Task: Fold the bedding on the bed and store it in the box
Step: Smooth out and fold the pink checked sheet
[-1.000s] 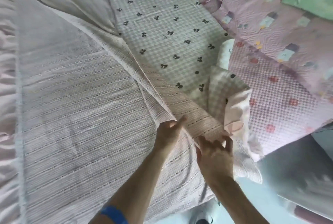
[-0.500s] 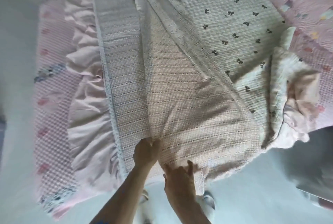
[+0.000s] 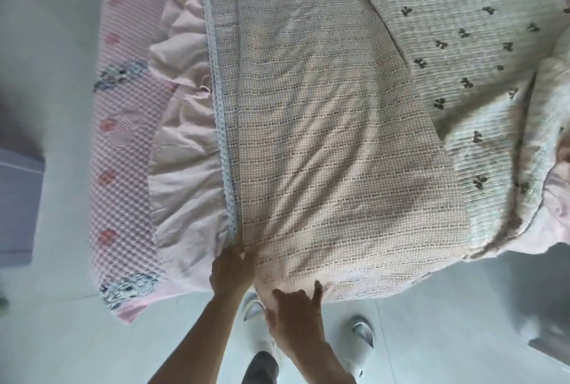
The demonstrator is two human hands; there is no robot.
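While both arms are reaching forward, left hand [image 3: 232, 269] and right hand [image 3: 294, 306] are gripping the blanket's [image 3: 324, 143] near edge, close together.

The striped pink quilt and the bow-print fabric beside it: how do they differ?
The striped pink quilt is pinkish with thin dark lines; the bow-print fabric is pale with scattered dark bows. Both hands, left hand and right hand, grip the quilt; the bow-print fabric lies untouched. Both look textured.

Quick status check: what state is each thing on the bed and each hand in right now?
Striped blanket: spread flat, near edge gripped, wrinkles fanning from the grip.
Bow-print quilt: partly covered by the blanket, bunched at right.
Ruffled trim: gathered, draped over the bed sheet.
Left hand: gripping the blanket.
Right hand: gripping the blanket.
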